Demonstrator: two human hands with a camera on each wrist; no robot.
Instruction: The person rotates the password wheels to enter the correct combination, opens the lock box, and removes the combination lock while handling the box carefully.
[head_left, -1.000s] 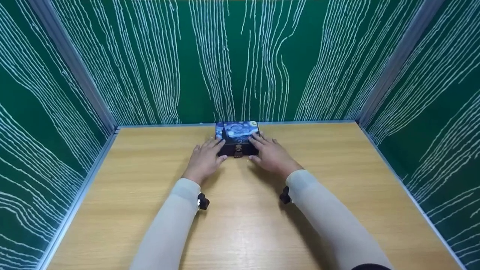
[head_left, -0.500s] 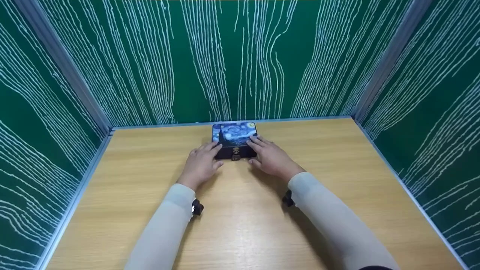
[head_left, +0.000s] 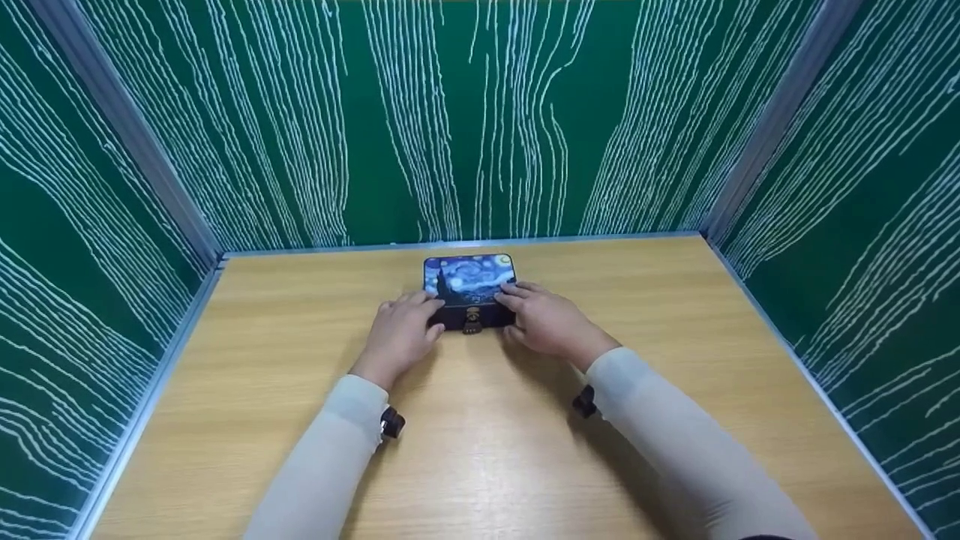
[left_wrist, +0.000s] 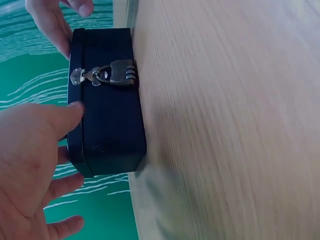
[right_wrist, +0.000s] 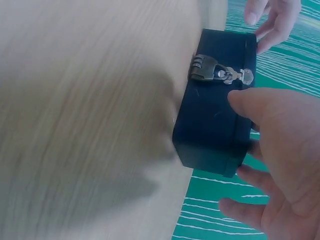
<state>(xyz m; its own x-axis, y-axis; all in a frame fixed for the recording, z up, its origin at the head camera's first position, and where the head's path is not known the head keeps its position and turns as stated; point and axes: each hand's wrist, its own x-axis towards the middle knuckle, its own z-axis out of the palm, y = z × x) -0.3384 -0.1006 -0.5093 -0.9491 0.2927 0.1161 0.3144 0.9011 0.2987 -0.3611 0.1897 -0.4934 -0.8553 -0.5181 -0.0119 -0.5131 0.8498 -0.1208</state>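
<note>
A small dark box (head_left: 472,281) stands on the table, its lid printed with a swirling blue night sky. At its front hangs a combination padlock (left_wrist: 121,73) through a metal latch (right_wrist: 235,76). My left hand (head_left: 401,331) holds the box's left end, the thumb against the front face and fingers over the top and side. At the right end my right hand (head_left: 553,324) grips in the same way, thumb in front and fingertips on the lid's edge. The lid is down. The box's back is hidden.
The wooden table (head_left: 480,450) has a metal strip (head_left: 600,241) along its far edge. Green walls (head_left: 525,112) with white wavy lines rise at the back and both sides, joined by grey corner posts (head_left: 772,120).
Both hands have drawn the box a little toward me, away from the table's far edge. My right thumb has come in against the front of the box. The head view has shifted slightly.
</note>
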